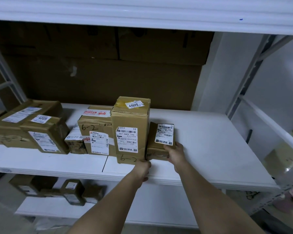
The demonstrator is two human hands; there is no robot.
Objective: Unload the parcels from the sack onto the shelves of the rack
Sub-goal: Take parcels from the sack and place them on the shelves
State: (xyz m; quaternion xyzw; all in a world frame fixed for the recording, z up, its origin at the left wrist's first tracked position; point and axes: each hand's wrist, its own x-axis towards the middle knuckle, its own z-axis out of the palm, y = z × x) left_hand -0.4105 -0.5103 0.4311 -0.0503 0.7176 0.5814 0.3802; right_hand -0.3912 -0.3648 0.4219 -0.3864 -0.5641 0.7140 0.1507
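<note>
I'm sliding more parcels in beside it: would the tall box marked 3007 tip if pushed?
Perhaps: the tall box stands on its narrow end, so a high shove might topple it. Neighbours touching both sides, like the small parcel, probably brace it. Creased cardboard looks fairly stiff.

A parcel storeroom or courier pickup point was suggested: taped cartons (130,129) bearing barcode labels and handwritten codes were lined up on a white metal rack (210,142), with further boxes (71,191), somewhat blurred, shelved toward 7 o'clock.
</note>
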